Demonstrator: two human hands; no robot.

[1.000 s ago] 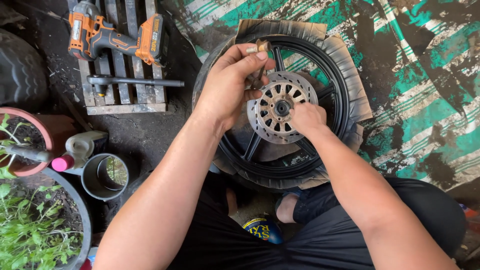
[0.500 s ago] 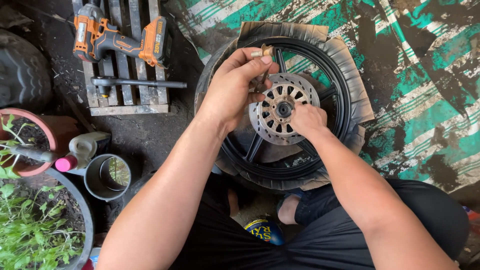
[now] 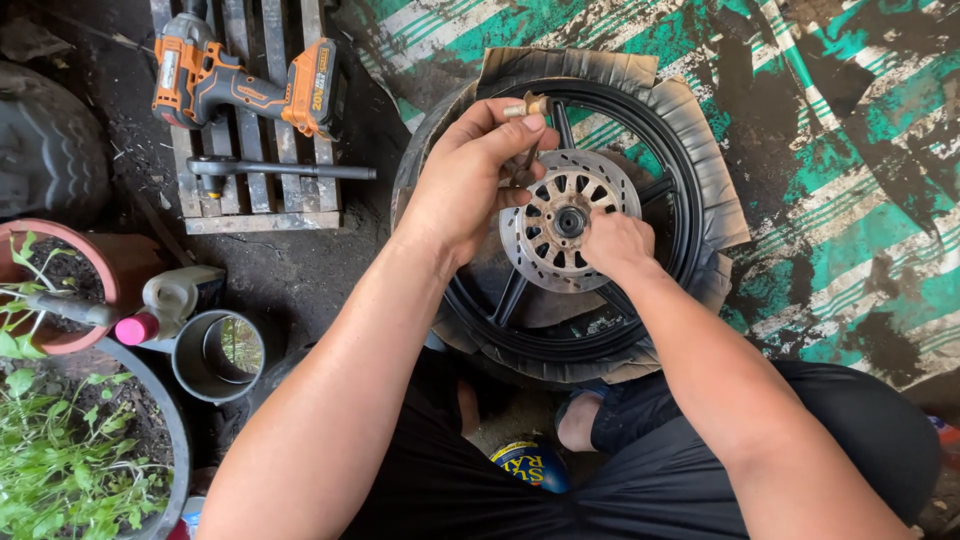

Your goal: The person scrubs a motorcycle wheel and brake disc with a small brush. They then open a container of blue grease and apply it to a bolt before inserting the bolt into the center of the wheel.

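Your left hand (image 3: pixel 462 185) pinches a short brass-coloured bolt-like piece (image 3: pixel 527 108) upright between thumb and fingertips over the upper edge of the brake disc (image 3: pixel 562 218), while your right hand (image 3: pixel 617 243) is curled shut on that disc's lower right edge, steadying it. You look to be partway through work on the disc's fasteners, so the next move likely calls for a straight, careful line-up with a hole near the hub. Rust-flecked and slotted, the round steel disc sits centred in the black spoked wheel (image 3: pixel 668 180), whose worn rubber tyre (image 3: pixel 705 150) lies flat on the ground.
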